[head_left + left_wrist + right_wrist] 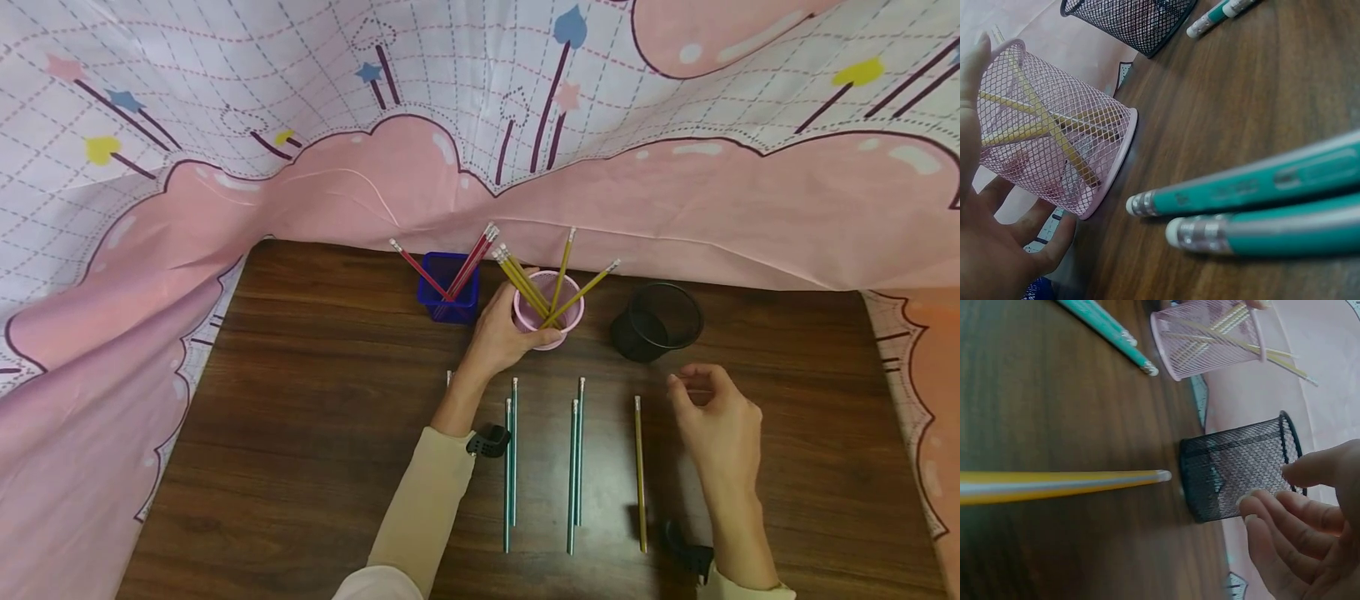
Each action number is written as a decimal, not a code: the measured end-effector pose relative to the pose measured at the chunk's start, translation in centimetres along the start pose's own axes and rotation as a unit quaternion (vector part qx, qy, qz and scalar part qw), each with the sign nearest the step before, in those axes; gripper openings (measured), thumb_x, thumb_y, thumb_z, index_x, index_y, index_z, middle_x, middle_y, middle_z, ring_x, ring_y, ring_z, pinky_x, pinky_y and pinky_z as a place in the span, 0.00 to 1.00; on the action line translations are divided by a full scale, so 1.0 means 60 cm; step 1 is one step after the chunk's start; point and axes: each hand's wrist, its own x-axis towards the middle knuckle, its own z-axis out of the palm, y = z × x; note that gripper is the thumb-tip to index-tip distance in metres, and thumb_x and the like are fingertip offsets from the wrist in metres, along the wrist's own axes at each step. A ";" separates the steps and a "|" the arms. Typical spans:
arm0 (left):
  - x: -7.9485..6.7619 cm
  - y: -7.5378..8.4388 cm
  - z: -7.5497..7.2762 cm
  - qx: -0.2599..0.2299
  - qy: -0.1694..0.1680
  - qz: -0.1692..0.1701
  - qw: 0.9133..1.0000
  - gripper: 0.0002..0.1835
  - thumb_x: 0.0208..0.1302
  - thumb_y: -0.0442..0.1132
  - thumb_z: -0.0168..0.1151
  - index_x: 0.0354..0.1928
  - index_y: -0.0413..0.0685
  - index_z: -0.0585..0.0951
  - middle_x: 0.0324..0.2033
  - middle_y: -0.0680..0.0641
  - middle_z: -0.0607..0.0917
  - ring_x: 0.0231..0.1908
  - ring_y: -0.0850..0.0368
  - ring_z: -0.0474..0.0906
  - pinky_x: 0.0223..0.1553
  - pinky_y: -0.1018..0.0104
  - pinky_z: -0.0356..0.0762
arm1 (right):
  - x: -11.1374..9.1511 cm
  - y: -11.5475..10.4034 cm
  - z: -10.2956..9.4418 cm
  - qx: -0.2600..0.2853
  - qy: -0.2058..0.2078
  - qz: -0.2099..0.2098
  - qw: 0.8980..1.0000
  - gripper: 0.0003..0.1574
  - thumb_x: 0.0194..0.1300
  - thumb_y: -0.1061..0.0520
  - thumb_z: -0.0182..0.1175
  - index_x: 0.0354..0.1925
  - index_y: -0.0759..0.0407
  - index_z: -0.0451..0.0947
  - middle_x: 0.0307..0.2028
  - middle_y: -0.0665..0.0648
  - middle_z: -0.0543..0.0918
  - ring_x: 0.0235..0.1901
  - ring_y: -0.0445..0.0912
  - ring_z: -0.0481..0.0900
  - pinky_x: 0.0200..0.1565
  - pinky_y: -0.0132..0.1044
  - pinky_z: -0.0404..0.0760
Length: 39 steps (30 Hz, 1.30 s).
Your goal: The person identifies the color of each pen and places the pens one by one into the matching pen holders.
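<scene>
My left hand (498, 333) grips a pink mesh pencil cup (567, 287), thumb along the near side and the other fingers round the far side. Several yellow pencils (594, 290) lean in it, eraser ends up. Empty, with fingers loosely bent, my right hand (720, 425) hovers in front of a black mesh cup (647, 333) at the back right. In the right wrist view its fingertips overlap that cup. A single yellow pencil (641, 475) lies on the table left of the right hand.
Left of the pink cup stands a blue mesh cup (450, 312) holding red pencils (472, 262). Green pencils lie in pairs, one pair (575, 475) in the middle and another (511, 483) beside the left wrist. A patterned cloth (675, 208) hangs behind the wooden table (315, 400).
</scene>
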 end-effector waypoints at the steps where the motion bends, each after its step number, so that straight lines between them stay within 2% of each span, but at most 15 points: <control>1: 0.000 0.000 0.000 0.001 0.000 0.000 1.000 0.50 0.45 0.53 0.82 0.71 0.63 0.66 0.63 0.51 0.73 0.58 0.61 0.72 0.59 0.62 0.72 | -0.003 0.002 0.002 -0.003 -0.007 0.001 1.000 0.13 0.65 0.50 0.65 0.45 0.55 0.83 0.35 0.57 0.89 0.28 0.42 0.85 0.20 0.25 0.68; 3: 0.000 0.000 0.001 0.003 -0.001 0.001 1.000 0.49 0.45 0.53 0.81 0.71 0.63 0.66 0.63 0.50 0.73 0.59 0.61 0.71 0.59 0.62 0.72 | -0.008 0.007 0.006 -0.008 -0.018 0.006 1.000 0.13 0.65 0.51 0.66 0.45 0.56 0.83 0.35 0.57 0.89 0.31 0.51 0.87 0.21 0.25 0.68; 4: 0.000 0.000 0.001 0.006 -0.001 0.001 1.000 0.49 0.45 0.53 0.81 0.71 0.63 0.66 0.63 0.51 0.74 0.59 0.61 0.71 0.59 0.62 0.72 | -0.010 0.009 0.007 -0.010 -0.022 0.008 1.000 0.13 0.64 0.51 0.66 0.45 0.56 0.83 0.35 0.57 0.89 0.32 0.53 0.87 0.21 0.25 0.68; 10: -0.002 0.001 0.000 0.006 0.000 -0.010 1.000 0.49 0.46 0.53 0.81 0.71 0.65 0.65 0.63 0.53 0.73 0.58 0.61 0.72 0.59 0.61 0.72 | -0.013 0.011 0.009 -0.017 -0.041 0.015 0.999 0.13 0.64 0.52 0.67 0.46 0.55 0.83 0.36 0.57 0.89 0.33 0.53 0.87 0.23 0.26 0.70; 14: -0.003 0.001 -0.002 0.007 -0.001 -0.019 1.000 0.50 0.45 0.54 0.81 0.71 0.65 0.64 0.62 0.54 0.73 0.59 0.60 0.72 0.59 0.60 0.72 | -0.015 0.012 0.009 -0.033 -0.086 0.019 0.996 0.16 0.65 0.50 0.66 0.48 0.56 0.81 0.39 0.58 0.89 0.35 0.55 0.87 0.27 0.37 0.77; 18: -0.003 0.000 -0.002 0.008 -0.001 -0.025 1.000 0.51 0.45 0.55 0.81 0.72 0.66 0.64 0.62 0.55 0.73 0.59 0.60 0.71 0.60 0.59 0.71 | -0.019 0.015 0.006 -0.058 -0.170 0.022 0.983 0.23 0.66 0.47 0.65 0.52 0.58 0.78 0.42 0.58 0.88 0.38 0.57 0.86 0.32 0.48 0.78; 21: -0.002 -0.001 -0.001 0.010 -0.001 -0.020 1.000 0.50 0.46 0.54 0.81 0.71 0.65 0.64 0.63 0.54 0.73 0.59 0.60 0.71 0.59 0.60 0.71 | -0.023 0.018 0.006 -0.075 -0.232 0.022 0.970 0.28 0.64 0.44 0.66 0.55 0.59 0.74 0.43 0.58 0.87 0.37 0.57 0.85 0.32 0.50 0.78; 25: 0.000 -0.001 0.001 0.011 0.000 -0.011 1.000 0.50 0.47 0.54 0.81 0.72 0.62 0.64 0.63 0.52 0.73 0.60 0.59 0.71 0.60 0.61 0.71 | -0.028 0.021 0.010 -0.087 -0.280 0.018 0.956 0.32 0.62 0.44 0.68 0.55 0.62 0.73 0.41 0.58 0.88 0.35 0.56 0.85 0.32 0.51 0.78; 30: 0.000 0.001 0.003 0.016 0.003 -0.009 1.000 0.51 0.46 0.54 0.81 0.72 0.60 0.65 0.62 0.51 0.74 0.60 0.58 0.71 0.61 0.61 0.70 | -0.033 0.018 0.015 -0.092 -0.285 0.013 0.954 0.31 0.60 0.46 0.70 0.53 0.64 0.75 0.37 0.58 0.87 0.35 0.57 0.85 0.33 0.52 0.78; 39: -0.001 0.002 0.002 0.013 0.008 -0.013 1.000 0.51 0.45 0.53 0.81 0.72 0.59 0.65 0.62 0.50 0.75 0.60 0.58 0.71 0.61 0.61 0.70 | -0.034 0.011 0.013 -0.106 -0.290 0.019 0.951 0.30 0.58 0.49 0.71 0.52 0.63 0.74 0.38 0.60 0.87 0.34 0.58 0.84 0.32 0.53 0.78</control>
